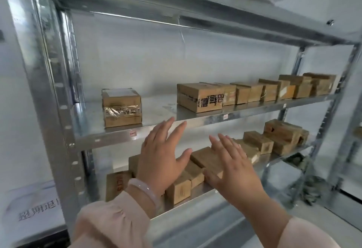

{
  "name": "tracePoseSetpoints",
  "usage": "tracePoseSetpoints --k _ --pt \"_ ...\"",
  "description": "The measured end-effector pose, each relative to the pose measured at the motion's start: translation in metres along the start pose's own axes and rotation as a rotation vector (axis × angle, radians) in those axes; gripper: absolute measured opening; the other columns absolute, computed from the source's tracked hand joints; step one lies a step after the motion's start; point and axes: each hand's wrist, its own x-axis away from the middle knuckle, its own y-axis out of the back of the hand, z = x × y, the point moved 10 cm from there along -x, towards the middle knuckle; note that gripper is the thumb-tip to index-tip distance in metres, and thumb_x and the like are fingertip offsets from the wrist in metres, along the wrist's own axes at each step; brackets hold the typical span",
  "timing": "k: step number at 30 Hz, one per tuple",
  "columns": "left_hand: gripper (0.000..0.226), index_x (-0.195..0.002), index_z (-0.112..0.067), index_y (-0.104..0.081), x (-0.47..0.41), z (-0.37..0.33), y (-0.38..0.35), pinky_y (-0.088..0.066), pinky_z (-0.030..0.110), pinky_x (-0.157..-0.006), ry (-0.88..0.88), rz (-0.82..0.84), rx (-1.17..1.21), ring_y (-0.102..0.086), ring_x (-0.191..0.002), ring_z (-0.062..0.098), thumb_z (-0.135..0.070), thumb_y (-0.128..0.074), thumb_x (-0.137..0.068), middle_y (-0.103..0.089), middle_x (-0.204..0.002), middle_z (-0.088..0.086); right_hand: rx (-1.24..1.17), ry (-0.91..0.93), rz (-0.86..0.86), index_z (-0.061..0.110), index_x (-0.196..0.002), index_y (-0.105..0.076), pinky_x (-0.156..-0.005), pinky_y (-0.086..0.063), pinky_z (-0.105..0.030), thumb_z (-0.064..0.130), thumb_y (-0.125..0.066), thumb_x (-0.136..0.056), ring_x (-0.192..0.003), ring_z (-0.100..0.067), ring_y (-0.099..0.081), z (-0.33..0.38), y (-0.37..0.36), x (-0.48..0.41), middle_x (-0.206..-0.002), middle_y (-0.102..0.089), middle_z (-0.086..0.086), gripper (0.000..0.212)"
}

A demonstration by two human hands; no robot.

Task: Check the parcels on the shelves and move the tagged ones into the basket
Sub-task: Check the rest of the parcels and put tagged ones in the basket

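Left hand [160, 155] and right hand [233, 169] are held with fingers [167, 128] spread, grasping nothing, before the parcels [258, 142] on the lower shelf [207, 189]; a tag may be overlooked where parcel faces are hidden by close packing.

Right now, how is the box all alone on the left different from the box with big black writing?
The lone box has shiny clear tape on its front; the printed box has black characters there. The lone box stands apart; the printed box starts a row of boxes. The lone box looks squarer, the printed box longer. Both are brown cardboard on the same shelf.
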Motion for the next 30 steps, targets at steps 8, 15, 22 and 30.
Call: tracePoseSetpoints --k 8,15,22,30 --pt "0.064 -0.145 -0.045 -0.03 -0.096 0.004 -0.045 -0.039 0.042 -0.108 0.045 -0.109 0.19 -0.025 -0.142 0.018 -0.054 -0.057 -0.087 -0.027 -0.156 -0.009 -0.019 -0.07 -0.064 0.039 -0.152 -0.001 -0.121 -0.007 -0.031 0.061 -0.047 -0.088 -0.148 -0.01 -0.003 -0.066 -0.009 -0.1 -0.161 -0.005 0.012 0.081" --pt "0.063 -0.143 -0.045 -0.033 -0.193 0.023 -0.097 -0.026 0.029 -0.108 0.161 -0.04 0.457 -0.025 -0.143 0.017 -0.055 -0.057 -0.085 -0.027 -0.154 -0.005 -0.136 -0.117 -0.112 0.043 -0.15 -0.001 -0.117 -0.014 -0.029 0.061 -0.045 -0.088 -0.146 -0.006 -0.008 -0.117 -0.017 -0.175 -0.16 -0.007 0.016 0.078" --pt "0.073 -0.148 -0.041 -0.027 -0.243 0.026 -0.162 -0.039 0.039 -0.109 0.271 0.221 0.306 -0.038 -0.136 0.025 -0.053 -0.062 -0.085 -0.031 -0.148 0.004 -0.234 -0.117 -0.123 0.035 -0.152 -0.012 -0.112 -0.008 -0.023 0.053 -0.048 -0.093 -0.146 -0.007 -0.006 -0.144 -0.031 -0.215 -0.16 -0.015 0.011 0.071" --pt "0.059 -0.143 -0.041 -0.036 -0.224 0.036 -0.13 -0.034 0.026 -0.109 0.216 0.021 0.273 -0.039 -0.135 0.012 -0.03 -0.064 -0.092 -0.033 -0.153 -0.009 -0.829 -0.235 -0.302 0.049 -0.133 -0.041 -0.1 -0.039 -0.025 0.046 -0.049 -0.094 -0.126 -0.001 -0.039 -0.181 -0.023 -0.247 -0.127 -0.041 0.028 0.04"
